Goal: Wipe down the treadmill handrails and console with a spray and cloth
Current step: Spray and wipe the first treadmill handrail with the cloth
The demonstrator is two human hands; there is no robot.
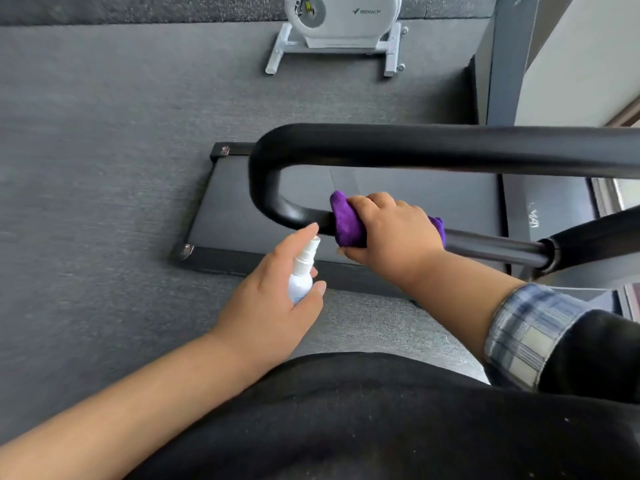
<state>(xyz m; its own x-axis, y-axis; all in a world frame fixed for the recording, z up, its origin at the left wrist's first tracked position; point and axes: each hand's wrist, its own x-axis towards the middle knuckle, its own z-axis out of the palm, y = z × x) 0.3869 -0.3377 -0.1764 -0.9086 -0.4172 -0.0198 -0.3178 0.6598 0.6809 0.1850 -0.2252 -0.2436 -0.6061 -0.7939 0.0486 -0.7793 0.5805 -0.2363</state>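
A black U-shaped handrail [266,174] curves across the middle of the view, above the treadmill deck [398,195]. My right hand [391,230] presses a purple cloth [344,223] around the handrail's near bar, just right of the bend. My left hand [277,292] holds a small white spray bottle [302,271] upright, index finger on the nozzle, which sits close below the bar and left of the cloth. The console is out of view.
Grey carpet [104,168] covers the floor to the left. A white exercise machine [343,26] stands at the back. A dark upright frame [502,64] and a pale wall lie at the right. My dark clothing fills the bottom edge.
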